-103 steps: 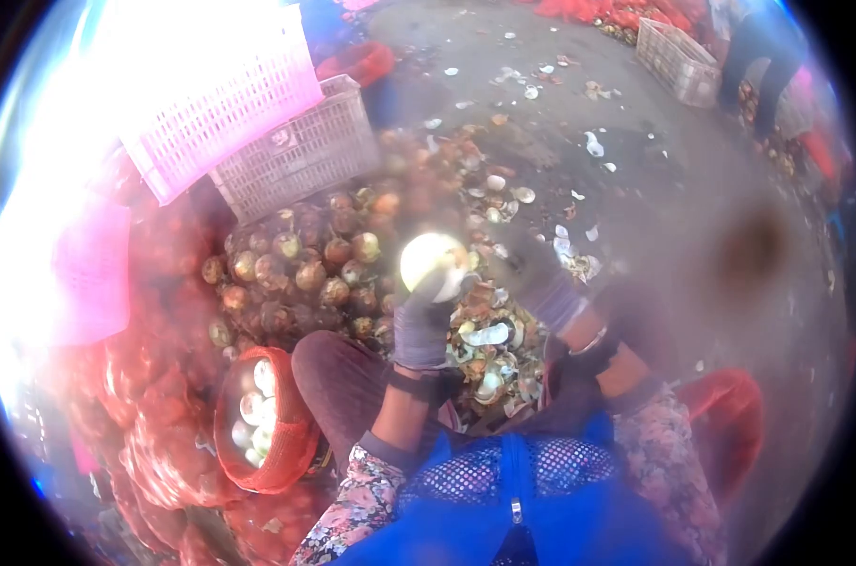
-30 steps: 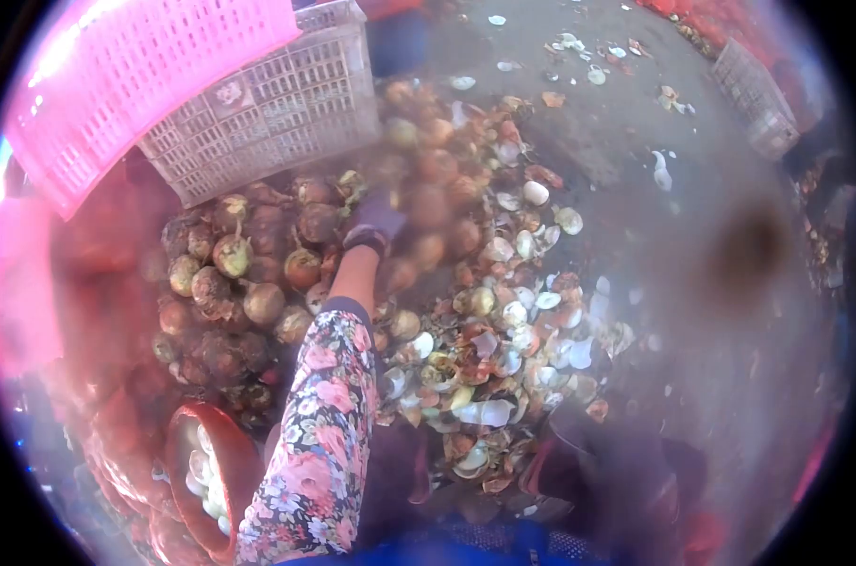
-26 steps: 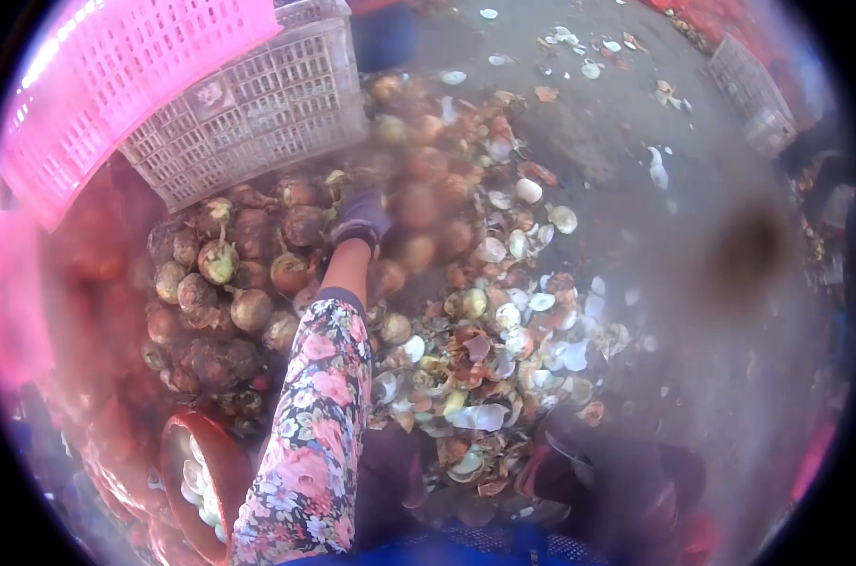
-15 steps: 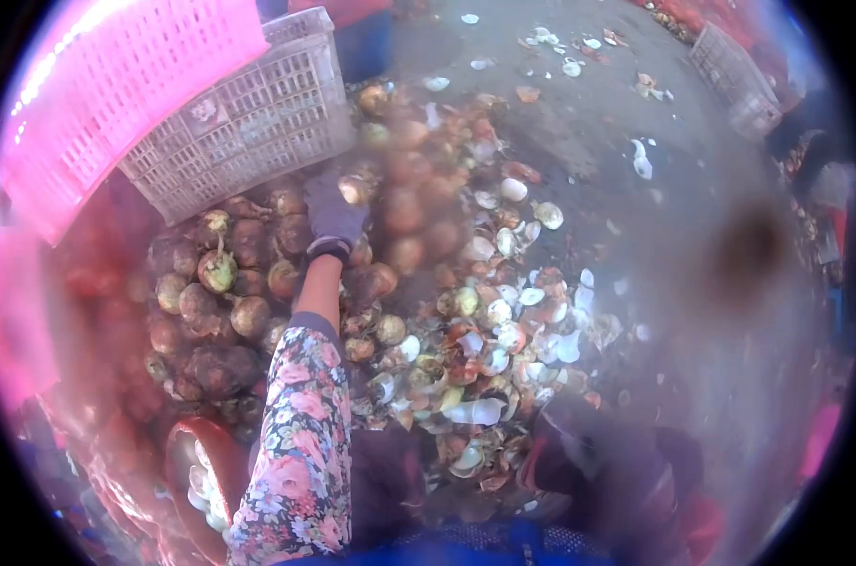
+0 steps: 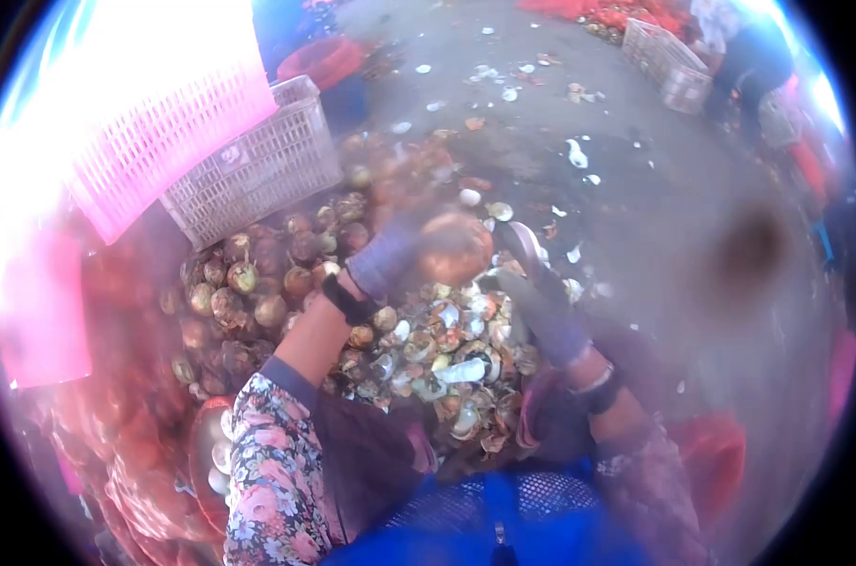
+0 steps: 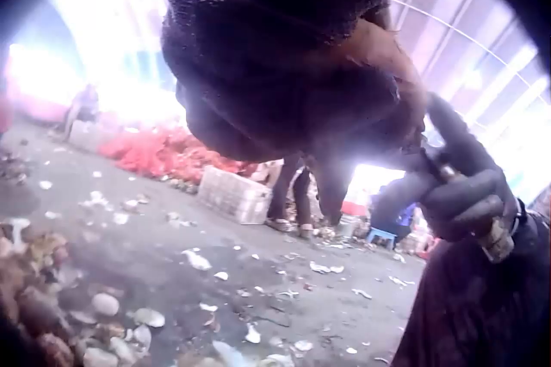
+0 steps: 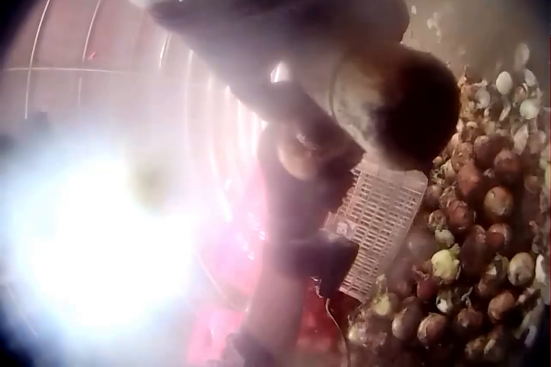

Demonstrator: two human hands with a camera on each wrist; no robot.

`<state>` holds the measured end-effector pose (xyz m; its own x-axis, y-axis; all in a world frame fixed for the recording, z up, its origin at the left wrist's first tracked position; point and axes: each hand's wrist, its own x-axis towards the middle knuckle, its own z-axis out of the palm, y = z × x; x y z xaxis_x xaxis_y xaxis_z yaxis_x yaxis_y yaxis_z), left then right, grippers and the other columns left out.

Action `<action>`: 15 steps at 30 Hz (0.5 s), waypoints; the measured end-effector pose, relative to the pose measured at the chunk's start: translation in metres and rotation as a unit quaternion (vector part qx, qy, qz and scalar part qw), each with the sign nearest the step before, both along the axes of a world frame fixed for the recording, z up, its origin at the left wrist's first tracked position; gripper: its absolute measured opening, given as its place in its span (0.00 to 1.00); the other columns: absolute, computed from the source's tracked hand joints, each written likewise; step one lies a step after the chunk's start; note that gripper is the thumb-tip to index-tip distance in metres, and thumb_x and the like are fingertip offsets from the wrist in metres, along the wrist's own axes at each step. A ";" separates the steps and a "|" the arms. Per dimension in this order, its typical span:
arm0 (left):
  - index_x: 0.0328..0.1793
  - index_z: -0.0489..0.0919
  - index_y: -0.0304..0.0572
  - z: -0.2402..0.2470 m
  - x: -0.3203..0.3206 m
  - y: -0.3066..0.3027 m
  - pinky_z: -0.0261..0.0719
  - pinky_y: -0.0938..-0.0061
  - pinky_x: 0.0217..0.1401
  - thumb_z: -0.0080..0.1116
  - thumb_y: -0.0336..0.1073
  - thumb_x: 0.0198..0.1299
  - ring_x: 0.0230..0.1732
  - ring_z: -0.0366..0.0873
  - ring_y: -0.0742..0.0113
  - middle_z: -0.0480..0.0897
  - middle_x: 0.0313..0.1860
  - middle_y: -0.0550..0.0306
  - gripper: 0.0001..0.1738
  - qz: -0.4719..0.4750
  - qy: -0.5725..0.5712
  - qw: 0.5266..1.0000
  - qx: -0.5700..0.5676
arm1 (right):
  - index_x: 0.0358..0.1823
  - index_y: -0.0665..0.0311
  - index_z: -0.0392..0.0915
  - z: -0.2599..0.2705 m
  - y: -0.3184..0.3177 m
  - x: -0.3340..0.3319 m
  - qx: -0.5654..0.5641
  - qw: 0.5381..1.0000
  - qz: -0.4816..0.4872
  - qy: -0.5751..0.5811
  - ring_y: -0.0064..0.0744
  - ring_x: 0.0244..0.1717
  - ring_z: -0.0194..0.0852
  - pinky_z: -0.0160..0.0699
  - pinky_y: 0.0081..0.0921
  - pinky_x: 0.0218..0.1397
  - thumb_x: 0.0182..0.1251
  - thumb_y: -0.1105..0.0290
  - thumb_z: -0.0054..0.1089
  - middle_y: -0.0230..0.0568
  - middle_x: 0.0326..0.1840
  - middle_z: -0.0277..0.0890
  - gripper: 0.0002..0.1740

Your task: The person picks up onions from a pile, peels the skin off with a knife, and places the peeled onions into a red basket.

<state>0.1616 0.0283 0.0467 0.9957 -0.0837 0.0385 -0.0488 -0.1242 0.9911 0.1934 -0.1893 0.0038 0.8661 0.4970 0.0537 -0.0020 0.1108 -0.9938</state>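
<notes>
In front of the body, my gloved left hand (image 5: pixel 386 259) holds a brown-skinned onion (image 5: pixel 456 247). The left wrist view shows this onion (image 6: pixel 383 53) lit from behind, partly covered by the dark glove. Close to the onion's right side is my gloved right hand (image 5: pixel 549 316), fingers curled round a tool handle (image 6: pixel 497 242) with a pale brown butt. That handle (image 7: pixel 379 100) looms large and round in the right wrist view; I cannot tell what kind of tool it is. Below both hands lies a heap of onion skins and trimmings (image 5: pixel 461 368).
Unpeeled onions (image 5: pixel 258 283) are piled at the left, before a pale slatted crate (image 5: pixel 258 160) and a pink one (image 5: pixel 173 141). A red container (image 5: pixel 211 462) with white onions stands by the left knee. Scraps dot the grey floor (image 5: pixel 626 226); a person stands near a far crate (image 6: pixel 232 195).
At first the left hand held a peeled white onion. It then reached into the pile, and now holds a brown onion near the middle. The right hand is back in view; the head has tilted up.
</notes>
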 end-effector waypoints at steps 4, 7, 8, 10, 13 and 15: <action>0.63 0.73 0.38 0.012 -0.029 -0.049 0.77 0.71 0.60 0.75 0.46 0.50 0.59 0.75 0.67 0.79 0.55 0.56 0.36 0.071 -0.027 0.997 -0.011 | 0.61 0.67 0.72 0.012 -0.023 -0.015 0.050 0.984 0.049 0.161 0.16 0.11 0.64 0.66 0.18 0.14 0.68 0.51 0.60 0.31 0.24 0.74 0.30; 0.71 0.67 0.44 -0.008 -0.050 -0.072 0.76 0.68 0.64 0.82 0.41 0.40 0.64 0.71 0.64 0.75 0.62 0.54 0.50 0.140 -0.111 0.979 0.096 | 0.60 0.66 0.72 0.023 -0.031 -0.023 0.078 0.961 0.078 0.254 0.19 0.08 0.60 0.66 0.19 0.11 0.67 0.39 0.54 0.32 0.20 0.72 0.37; 0.73 0.64 0.45 -0.014 -0.055 -0.077 0.75 0.68 0.65 0.83 0.40 0.38 0.65 0.71 0.63 0.74 0.63 0.53 0.54 0.141 -0.132 0.980 0.051 | 0.60 0.67 0.71 0.030 -0.031 -0.026 0.069 0.956 0.085 0.271 0.19 0.07 0.60 0.66 0.19 0.11 0.67 0.37 0.53 0.32 0.19 0.72 0.38; 0.76 0.59 0.47 -0.015 -0.072 -0.090 0.75 0.66 0.66 0.84 0.40 0.35 0.65 0.71 0.62 0.69 0.67 0.54 0.60 0.152 -0.154 0.976 -0.008 | 0.67 0.64 0.66 0.036 -0.031 -0.033 0.018 0.951 0.153 0.267 0.16 0.10 0.61 0.65 0.17 0.13 0.67 0.33 0.48 0.34 0.20 0.74 0.43; 0.74 0.63 0.45 0.000 -0.097 -0.100 0.75 0.66 0.66 0.80 0.41 0.40 0.62 0.73 0.63 0.73 0.61 0.55 0.53 0.167 -0.051 0.960 -0.219 | 0.74 0.58 0.63 0.037 -0.036 -0.041 -0.041 0.987 0.147 0.044 0.14 0.12 0.63 0.65 0.15 0.15 0.70 0.35 0.47 0.33 0.22 0.75 0.42; 0.73 0.64 0.44 0.000 -0.109 -0.100 0.76 0.66 0.66 0.79 0.41 0.41 0.61 0.74 0.63 0.74 0.59 0.55 0.51 0.209 -0.058 0.958 -0.185 | 0.76 0.54 0.61 0.034 -0.039 -0.041 -0.062 0.981 0.179 -0.052 0.13 0.18 0.71 0.70 0.15 0.21 0.73 0.44 0.50 0.32 0.27 0.79 0.36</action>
